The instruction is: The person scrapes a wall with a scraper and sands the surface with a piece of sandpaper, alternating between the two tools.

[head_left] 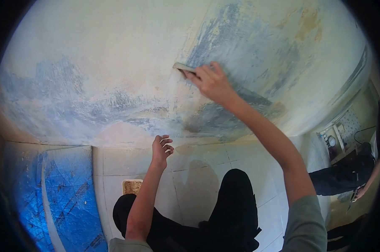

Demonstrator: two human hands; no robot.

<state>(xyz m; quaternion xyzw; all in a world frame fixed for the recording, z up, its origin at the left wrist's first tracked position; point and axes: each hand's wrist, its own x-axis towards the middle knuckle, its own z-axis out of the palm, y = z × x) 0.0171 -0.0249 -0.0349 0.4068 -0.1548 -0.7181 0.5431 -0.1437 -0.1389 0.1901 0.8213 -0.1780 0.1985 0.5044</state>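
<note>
fingers: the right hand (213, 82) has its fingers (201, 74) clamped over the top of a flat sanding block (184, 68), pushed flat against the wall. The left hand (161, 147) holds nothing, fingers apart and loosely curled, hovering just off the wall low down.

wall: the biggest thing here. The wall (93, 63) is mostly off-white, with scuffed blue-grey patches where an older coat shows through and a couple of yellowish stains toward the upper right corner. The block sits at the left edge of the big blue patch in the upper middle, so I'd guess it's held flat so the whole face rubs evenly.

floor: pale tiles (206, 155) run along the bottom edge of the wall. A blue tarp (68, 197) covers the floor toward the left edge, probably there to catch dust.

person: black trousers (234, 201) in a crouch or kneel close to the wall, which fits the reach up with the right arm while the left stays free near the wall for balance.

other person: at the right edge someone else's arm and hand (361, 191) are near the floor; can't tell what they're holding.

small stuff: a tan pad (132, 186) lies on the tiles by the left knee; a shelf with bits on it (337, 140) is off right, too small to read.
</note>
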